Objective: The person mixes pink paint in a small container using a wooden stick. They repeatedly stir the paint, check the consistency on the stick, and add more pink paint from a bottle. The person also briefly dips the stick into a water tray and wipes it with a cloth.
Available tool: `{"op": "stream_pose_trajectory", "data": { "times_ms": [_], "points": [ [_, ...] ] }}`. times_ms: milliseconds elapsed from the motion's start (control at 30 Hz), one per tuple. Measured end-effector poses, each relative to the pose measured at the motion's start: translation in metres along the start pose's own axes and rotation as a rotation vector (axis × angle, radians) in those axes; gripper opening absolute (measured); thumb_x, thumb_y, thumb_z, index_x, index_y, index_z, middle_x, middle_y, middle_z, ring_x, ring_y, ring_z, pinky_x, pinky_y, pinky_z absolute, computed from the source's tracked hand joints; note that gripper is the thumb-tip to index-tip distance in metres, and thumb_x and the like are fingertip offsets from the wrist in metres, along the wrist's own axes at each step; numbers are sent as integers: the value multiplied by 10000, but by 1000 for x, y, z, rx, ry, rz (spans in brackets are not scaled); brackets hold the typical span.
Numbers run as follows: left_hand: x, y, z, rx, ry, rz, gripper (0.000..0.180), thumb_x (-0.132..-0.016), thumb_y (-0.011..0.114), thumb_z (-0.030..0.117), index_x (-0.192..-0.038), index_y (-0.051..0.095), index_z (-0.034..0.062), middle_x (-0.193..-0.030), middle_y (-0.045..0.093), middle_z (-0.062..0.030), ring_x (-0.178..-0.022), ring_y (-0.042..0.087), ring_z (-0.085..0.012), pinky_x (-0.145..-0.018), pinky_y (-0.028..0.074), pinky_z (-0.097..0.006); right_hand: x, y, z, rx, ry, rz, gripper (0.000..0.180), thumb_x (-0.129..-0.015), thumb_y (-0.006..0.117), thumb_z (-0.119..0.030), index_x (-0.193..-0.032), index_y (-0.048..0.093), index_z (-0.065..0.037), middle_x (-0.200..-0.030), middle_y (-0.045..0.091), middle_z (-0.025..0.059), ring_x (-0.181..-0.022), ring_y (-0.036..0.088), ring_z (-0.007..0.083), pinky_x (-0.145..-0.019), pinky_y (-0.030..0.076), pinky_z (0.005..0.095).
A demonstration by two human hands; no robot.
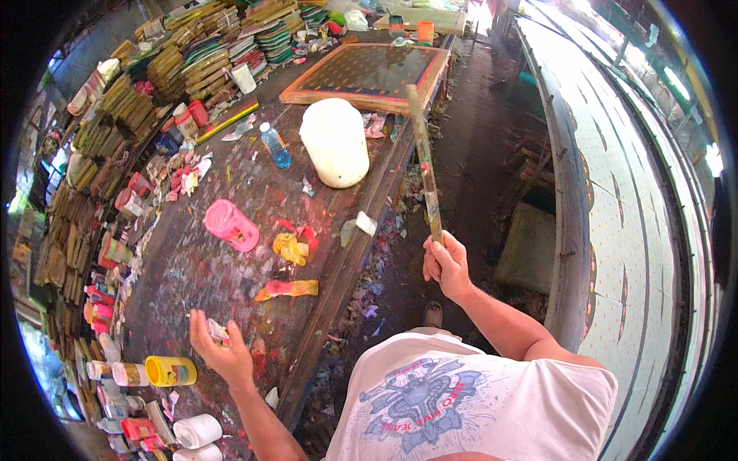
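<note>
My right hand is closed round the lower end of a long, narrow, paint-stained wooden stick, held upright over the aisle beside the table. Above the stained table, at the lower left, my left hand curls its fingers and thumb about a small crumpled whitish-pink rag. A yellow cloth and a pink and yellow strip lie to the right of that hand. Farther off are a pink plastic jar, a white bucket and a bottle of blue liquid.
A wood-framed printing screen lies at the table's far end. Stacked wooden pieces and paint pots, including a yellow tub, line the left side. Right of the dark aisle runs a long table with white patterned cloth.
</note>
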State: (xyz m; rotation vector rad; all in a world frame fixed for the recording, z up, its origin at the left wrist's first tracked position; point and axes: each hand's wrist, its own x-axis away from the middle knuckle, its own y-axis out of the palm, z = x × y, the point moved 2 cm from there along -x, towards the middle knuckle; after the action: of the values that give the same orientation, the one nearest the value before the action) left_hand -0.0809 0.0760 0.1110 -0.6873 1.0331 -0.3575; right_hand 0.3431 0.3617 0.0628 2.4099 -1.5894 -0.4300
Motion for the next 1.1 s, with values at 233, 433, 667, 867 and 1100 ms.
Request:
{"op": "stream_pose_trajectory", "data": {
  "times_ms": [233, 433, 667, 867, 1100],
  "points": [
    [-23, 98, 189, 311, 233, -3, 469, -985, 808, 82, -1424, 686, -29, -1500, 703, -261, -1356, 680, -446, -1167, 528, -555, -65, -94, -38, -57, -66, 71, 531, -1254, 396, -444, -1179, 692, -10, -614, 492, 10, -468, 418, 118, -521, 487, 338],
    [-30, 218, 324, 666, 135, -97, 346, -960, 830, 24, -1299, 774, -18, -1341, 802, -203, -1224, 772, -377, -1101, 586, -472, -98, -193, -72, 118, 2, 154, 516, -1244, 466, -396, -1218, 761, 25, -665, 549, -3, -520, 480, 94, -548, 480, 298],
    [-67, 287, 421, 857, 271, -190, 269, -951, 840, -7, -1216, 799, 6, -1231, 834, -182, -1102, 802, -351, -988, 629, -432, -140, -239, -69, 508, 194, 41, 314, -1211, 562, -206, -1246, 762, 34, -741, 629, -11, -618, 576, 72, -585, 454, 288],
    [-104, 328, 461, 887, 346, -182, 258, -954, 830, -33, -1208, 790, -8, -1193, 837, -193, -1070, 815, -346, -954, 648, -423, -216, -220, -36, 295, 248, -105, 348, -1137, 565, -118, -1374, 725, 80, -838, 685, 37, -701, 640, 112, -655, 513, 305],
    [-146, 377, 479, 946, 266, -109, 220, -972, 793, -74, -1181, 762, -14, -1142, 841, -197, -1044, 825, -347, -940, 658, -437, -347, -150, 33, 54, 314, -541, 550, -1185, 625, -218, -1627, 545, 98, -1139, 680, -26, -1014, 638, 81, -878, 552, 288]
  ]
}}
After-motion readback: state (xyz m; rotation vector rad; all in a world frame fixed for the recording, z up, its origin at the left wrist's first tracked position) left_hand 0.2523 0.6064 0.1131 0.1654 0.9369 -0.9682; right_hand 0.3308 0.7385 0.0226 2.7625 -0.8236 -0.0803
